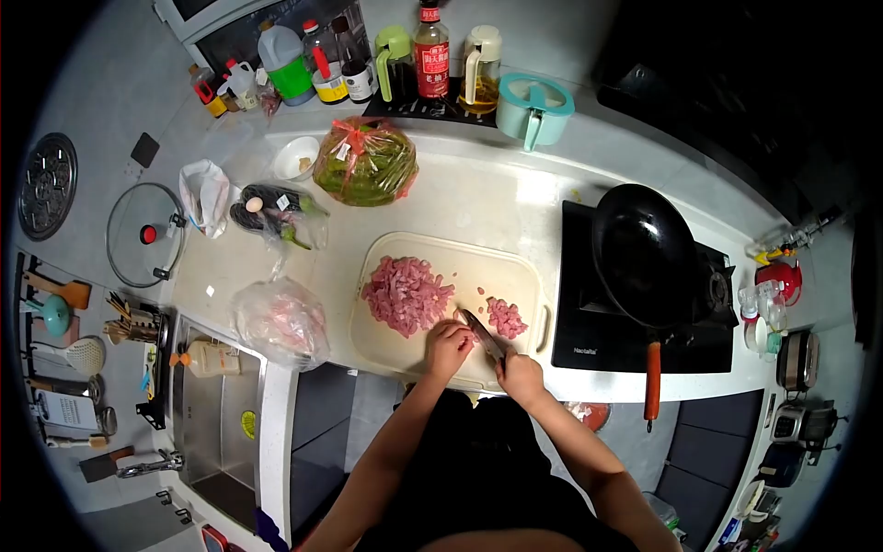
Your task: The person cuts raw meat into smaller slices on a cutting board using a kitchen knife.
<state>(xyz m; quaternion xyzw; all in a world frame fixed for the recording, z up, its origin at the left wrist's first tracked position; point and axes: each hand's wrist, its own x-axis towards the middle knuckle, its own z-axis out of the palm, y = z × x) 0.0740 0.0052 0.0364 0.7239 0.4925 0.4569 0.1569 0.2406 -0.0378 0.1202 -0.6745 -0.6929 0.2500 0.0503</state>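
Observation:
My right hand (pixel 521 377) is wrapped around the handle of a kitchen knife (pixel 483 332), its blade pointing up and left over the cutting board (pixel 501 253). Just left of the blade, my left hand (pixel 449 350) is closed with bent fingers, close to the board's near edge; whatever it pinches is too small to make out. A large heap of chopped raw meat (pixel 407 294) lies on the board's left half, above my left hand. To the right of the blade sits a smaller pile of diced meat (pixel 506 317), with a few loose bits nearby.
At right, a black wok (pixel 644 253) stands on the gas stove (pixel 589 322), handle toward me. Left of the board are a plastic bag (pixel 280 322), bagged eggplants (pixel 276 212) and a sink (pixel 221 396). Behind are bagged green vegetables (pixel 366 166), a white bowl (pixel 297 158) and several bottles.

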